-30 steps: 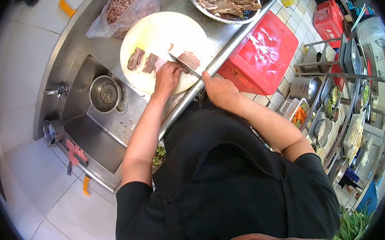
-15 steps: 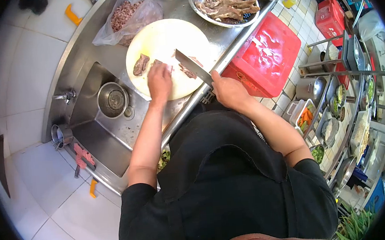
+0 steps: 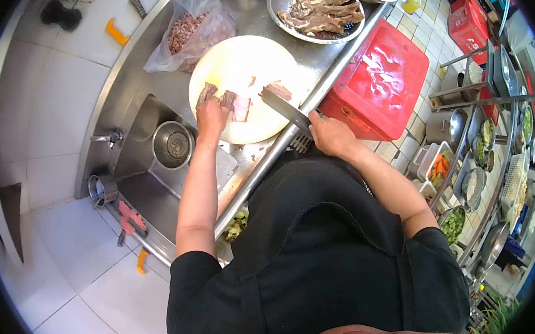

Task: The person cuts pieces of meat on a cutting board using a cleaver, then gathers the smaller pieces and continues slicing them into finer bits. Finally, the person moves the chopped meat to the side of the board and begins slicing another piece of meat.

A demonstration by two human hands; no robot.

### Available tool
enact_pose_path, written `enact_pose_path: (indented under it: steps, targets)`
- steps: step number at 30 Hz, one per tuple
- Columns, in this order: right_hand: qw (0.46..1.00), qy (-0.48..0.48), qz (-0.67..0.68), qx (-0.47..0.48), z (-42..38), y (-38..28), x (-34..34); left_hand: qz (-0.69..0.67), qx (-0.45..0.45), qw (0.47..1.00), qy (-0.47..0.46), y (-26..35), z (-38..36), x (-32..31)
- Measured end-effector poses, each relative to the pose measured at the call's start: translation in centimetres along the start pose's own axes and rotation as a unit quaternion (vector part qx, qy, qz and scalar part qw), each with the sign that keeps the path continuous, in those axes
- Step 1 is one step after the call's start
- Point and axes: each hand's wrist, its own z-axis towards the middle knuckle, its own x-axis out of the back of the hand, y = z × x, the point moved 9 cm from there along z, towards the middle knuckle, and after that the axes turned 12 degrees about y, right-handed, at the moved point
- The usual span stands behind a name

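Observation:
My left hand is over the left part of a round, pale cutting board, its fingers closed on a piece of meat. A darker meat chunk lies just beyond the fingertips, and a paler cut piece is right beside the hand. In my right hand is the handle of a cleaver. Its broad blade points up and left over the right side of the board, close to another slice of meat. A small scrap sits near the board's middle.
A plastic bag of chopped meat and a steel colander with large meat pieces stand behind the board. Left is a sink holding a metal pot. A red crate and loaded shelves are to the right.
The view has shifted, moving the scene slightly right. My left hand has moved left across the board, exposing the paler cut piece. The cleaver has drawn back a little toward me, uncovering the right-hand slice.

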Motion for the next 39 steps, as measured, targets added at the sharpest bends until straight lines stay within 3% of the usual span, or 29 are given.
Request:
enact_pose_path:
  steps: [3, 5, 9, 15, 21, 25, 29, 31, 34, 35, 37, 38, 39]
  targets:
    - [1.000, 0.003, 0.018, 0.005, 0.4, -0.1, -0.4, -0.036, -0.024, 0.999, -0.024, 1.2, -0.9, 0.2]
    - [1.000, 0.005, 0.017, 0.004, 0.5, 0.0, -0.8, 0.000, -0.076, 0.997, 0.022, 1.6, -1.1, 0.3]
    - [1.000, 0.001, 0.029, 0.012, 0.6, 0.2, -0.8, 0.051, -0.083, 0.995, -0.029, 0.7, 0.4, 0.0]
    - [0.999, 0.009, 0.047, 0.008, 0.5, 0.6, -1.4, -0.034, 0.017, 0.999, 0.019, 0.2, 0.1, 2.1]
    - [0.998, 0.006, 0.054, 0.010, 0.6, 0.7, -1.3, -0.027, -0.023, 0.999, -0.041, 2.3, -2.4, -1.0]
    - [0.999, -0.003, 0.035, 0.006, 0.6, 0.7, -1.3, 0.011, -0.015, 1.000, -0.003, 4.3, -3.2, 0.4]
    - [0.999, -0.002, 0.037, 0.010, 0.6, 0.3, -0.9, -0.039, -0.012, 0.998, -0.039, 2.8, -2.9, -2.4]
    - [0.999, -0.002, 0.037, 0.005, 0.7, 0.5, -1.0, -0.091, -0.081, 0.990, -0.076, 4.0, -3.3, -2.9]
    - [0.999, -0.009, 0.045, -0.008, 0.5, 0.5, -0.9, -0.132, -0.102, 0.981, -0.100, 4.0, -3.4, -2.4]
    - [0.998, -0.015, 0.056, -0.016, 0.6, 0.5, -0.9, -0.132, -0.101, 0.981, -0.099, 4.0, -3.5, -2.2]
    - [0.998, -0.013, 0.067, -0.011, 0.8, 0.2, -1.0, -0.059, -0.110, 0.992, 0.018, 3.6, -3.5, -0.1]
    - [0.997, -0.012, 0.078, -0.007, 0.8, -0.1, -1.0, -0.047, -0.084, 0.994, -0.057, 3.0, -3.1, -1.1]
    - [0.997, -0.013, 0.078, -0.007, 1.0, -0.1, -1.2, -0.047, -0.084, 0.994, -0.057, 2.7, -2.7, -1.4]
